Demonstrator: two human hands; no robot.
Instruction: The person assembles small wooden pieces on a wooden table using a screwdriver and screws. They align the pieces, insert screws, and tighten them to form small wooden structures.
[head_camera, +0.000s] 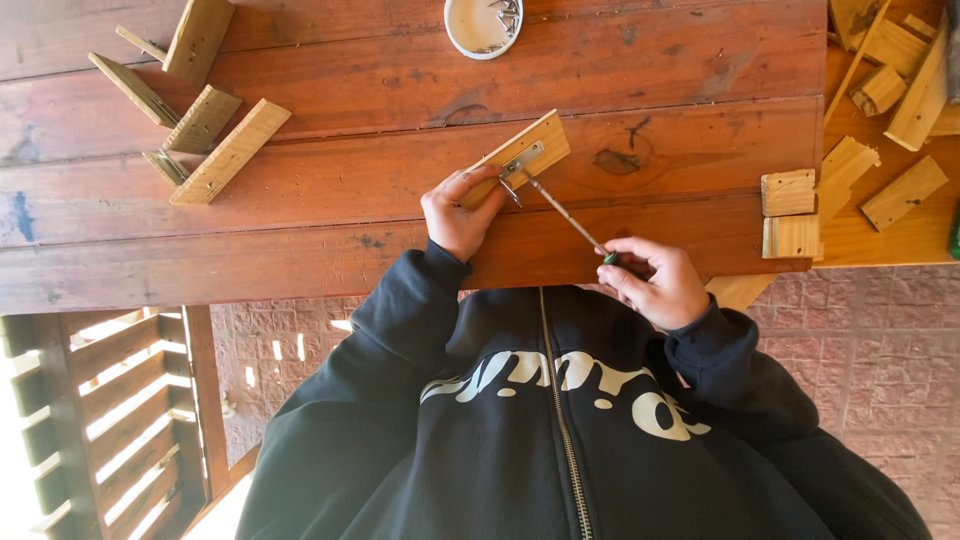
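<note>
Reddish plank bench (300, 80) carries the small wood block (520, 155), pinned by the left hand (458, 215); right-hand fingers (640, 268) grip a screwdriver (565, 215) at its metal bracket (522, 160). A slipping tip could stab the holding thumb.

Daylight, even and soft over the desk (330, 230). No hard shadows on the planks; only thin, faint ones under the wood offcuts (230, 152) at upper left. Lower left of the frame blown out: sun through the slatted wood (110, 400) burns to white at the corner. Black hoodie (540, 430) at bottom centre holds little detail, folds barely readable. Focus sharp across the frame. Mild wide-angle bowing along the left edge. No motion blur visible.
</note>
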